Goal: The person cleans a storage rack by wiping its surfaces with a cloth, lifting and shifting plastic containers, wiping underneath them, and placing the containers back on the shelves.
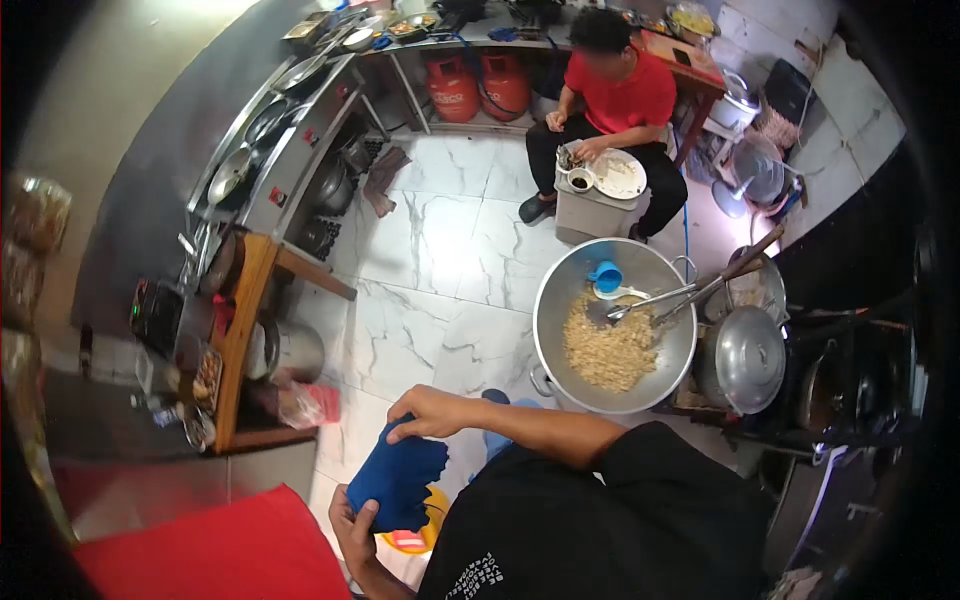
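Observation:
A dark blue cloth [398,478] with a ragged edge is stretched between my two hands in front of my black shirt. My right hand [428,412] pinches its upper edge, thumb on top. Lower down, my left hand [358,522] grips the bottom left corner between thumb and fingers. Beneath the cloth, part of a yellow round container [436,508] shows, with something red and white in it; the cloth hides the rest.
A large metal pot [547,330] with pale food, a blue cup [606,276] and long utensils stands right. Behind it a person in red [625,95] sits by a small box with a plate [622,180]. A wooden table [243,345] is left; red gas cylinders [452,90] stand at the back.

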{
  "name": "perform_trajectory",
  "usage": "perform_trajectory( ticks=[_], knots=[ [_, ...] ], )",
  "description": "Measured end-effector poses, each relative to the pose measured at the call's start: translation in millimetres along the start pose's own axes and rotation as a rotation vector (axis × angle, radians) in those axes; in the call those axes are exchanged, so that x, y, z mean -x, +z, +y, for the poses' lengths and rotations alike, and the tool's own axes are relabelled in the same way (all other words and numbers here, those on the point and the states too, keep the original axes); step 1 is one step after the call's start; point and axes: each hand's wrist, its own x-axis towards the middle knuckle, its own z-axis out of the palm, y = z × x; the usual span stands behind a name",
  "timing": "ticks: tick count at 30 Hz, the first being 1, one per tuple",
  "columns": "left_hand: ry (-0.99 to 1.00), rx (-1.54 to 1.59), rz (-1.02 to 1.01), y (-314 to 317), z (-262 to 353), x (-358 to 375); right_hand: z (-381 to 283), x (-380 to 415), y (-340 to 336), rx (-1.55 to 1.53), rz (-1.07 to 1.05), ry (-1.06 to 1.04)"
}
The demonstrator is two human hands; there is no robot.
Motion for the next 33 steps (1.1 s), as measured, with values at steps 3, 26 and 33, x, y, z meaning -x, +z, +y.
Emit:
perform_trajectory(
  ticks=[3, 26, 33],
  knots=[
    [-0.012, 0.041, -0.017, 0, 34, -67, 14, -58, -25, -0.014, 0.032, -0.025],
    [-0.208, -0.082, -1.335, 246, 169, -565, 59, -95, -283, 0.093, 1.254, 0.454],
    [-0.250, -0.113, -1.640, 392, 186, -605, 95, -38, -341, 0.022, 1.655, 0.488]
  ],
)
